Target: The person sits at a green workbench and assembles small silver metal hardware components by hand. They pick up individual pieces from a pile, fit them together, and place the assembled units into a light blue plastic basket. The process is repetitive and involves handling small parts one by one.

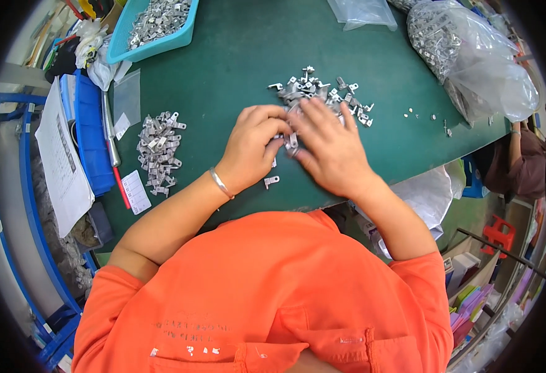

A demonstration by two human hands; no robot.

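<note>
Small silvery metal brackets [304, 90] lie in a loose pile on the green table, just beyond my hands. My left hand [251, 146] has curled fingers and seems to pinch a metal bracket [292, 142] in the gap between my hands; its fingertips are partly hidden. Spread over the near edge of the pile is my right hand [335, 149], its stretched fingers a little blurred and its thumb close to that bracket. A single bracket [272, 181] lies on the table below my hands. Left of my left forearm is a second heap of brackets [159, 149].
A turquoise basket [191, 28] of metal parts stands at the far left. Clear plastic bags [490, 74] with parts sit at the far right. Papers [65, 161], a blue bin [93, 133] and a red-handled tool [121, 186] line the left edge. Another person [524, 158] is at far right.
</note>
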